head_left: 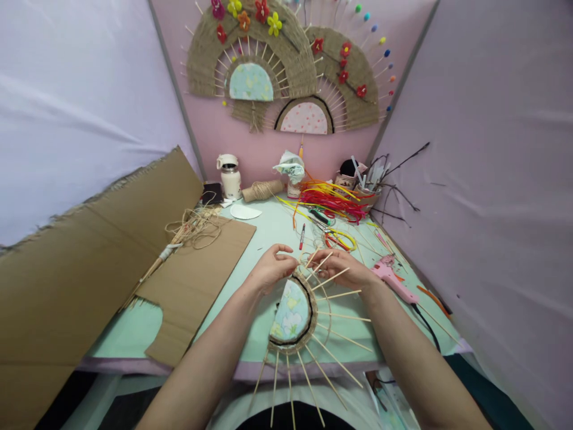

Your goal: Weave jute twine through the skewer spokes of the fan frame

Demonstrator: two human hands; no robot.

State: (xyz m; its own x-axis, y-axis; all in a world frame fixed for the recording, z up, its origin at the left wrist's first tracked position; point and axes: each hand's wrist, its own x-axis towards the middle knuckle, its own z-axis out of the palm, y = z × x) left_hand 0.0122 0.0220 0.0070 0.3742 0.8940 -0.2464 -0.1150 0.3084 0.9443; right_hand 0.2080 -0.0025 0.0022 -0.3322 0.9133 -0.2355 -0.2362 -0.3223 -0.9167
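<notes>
A half-round fan piece [289, 310] lies tilted near the table's front edge, its flat side to the left. It has a light blue patterned cloth centre, a black curved line and a twine-wrapped rim, with several thin wooden sticks [342, 294] radiating out. A thin strand of twine [330, 310] curves across some sticks. At the upper end of the piece, my left hand [274, 269] pinches the twine between thumb and forefinger. My right hand [342, 267] is just beyond the upper sticks, its fingers closed on the twine; the fingertips are partly hidden behind the sticks.
Cardboard sheets [197, 280] with a bundle of twine [197, 227] cover the left side. A pink glue gun [396, 280] rests at right. Scissors [340, 240], a red pen [302, 237], red and yellow pipe cleaners [333, 200] and a white bottle [230, 179] stand farther back.
</notes>
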